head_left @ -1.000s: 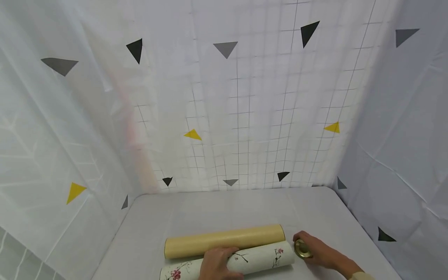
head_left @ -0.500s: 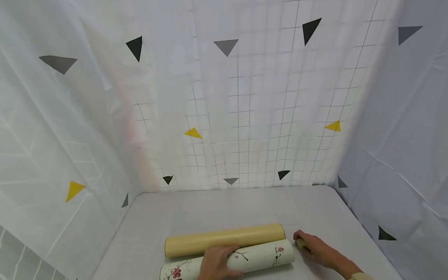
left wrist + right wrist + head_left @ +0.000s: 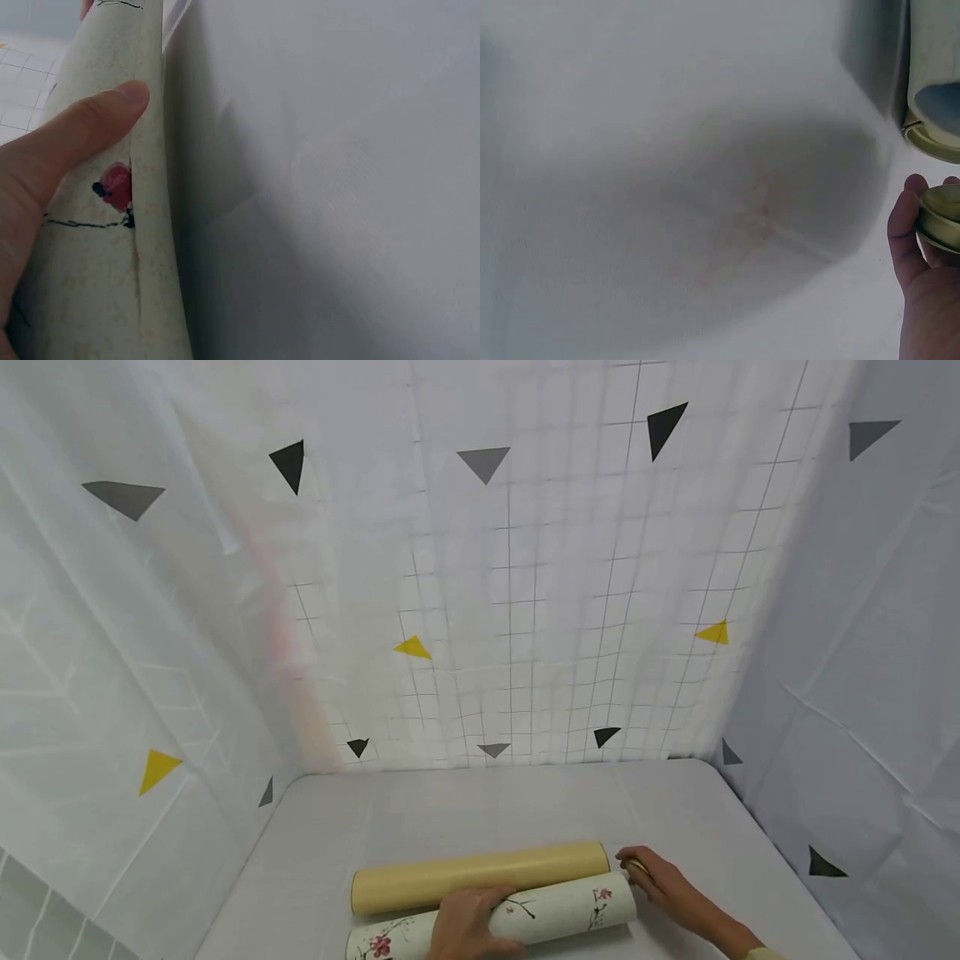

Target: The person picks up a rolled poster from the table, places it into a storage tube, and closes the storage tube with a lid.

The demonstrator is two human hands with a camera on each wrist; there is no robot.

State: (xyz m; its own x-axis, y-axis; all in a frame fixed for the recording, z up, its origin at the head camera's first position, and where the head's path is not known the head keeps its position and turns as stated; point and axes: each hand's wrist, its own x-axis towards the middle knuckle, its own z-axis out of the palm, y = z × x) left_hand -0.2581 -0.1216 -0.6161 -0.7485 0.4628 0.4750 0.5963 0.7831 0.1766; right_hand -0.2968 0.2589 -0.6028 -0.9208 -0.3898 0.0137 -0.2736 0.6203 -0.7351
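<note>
A rolled sheet with a floral print [image 3: 555,912] lies on the white table, pale with dark branches and red blossoms. My left hand [image 3: 468,927] grips it around its middle; in the left wrist view the thumb [image 3: 90,124] lies over the roll near its long loose edge. Behind the roll, alongside it, lies a yellow tube [image 3: 480,877]. My right hand [image 3: 671,893] pinches a round gold lid [image 3: 941,223] by its rim, just off the right ends of both. In the right wrist view the lid faces the tube's metal-rimmed end [image 3: 930,145], with a gap between them.
The white table [image 3: 480,810] reaches back to a pale sheet wall [image 3: 480,568] with black, grey and yellow triangles. Similar sheets stand at the left [image 3: 90,677] and right [image 3: 862,693].
My right hand has moved left toward the tube ends and turned the lid from face-on to nearly edge-on. The left hand has stayed on the roll, which has shifted slightly right.
</note>
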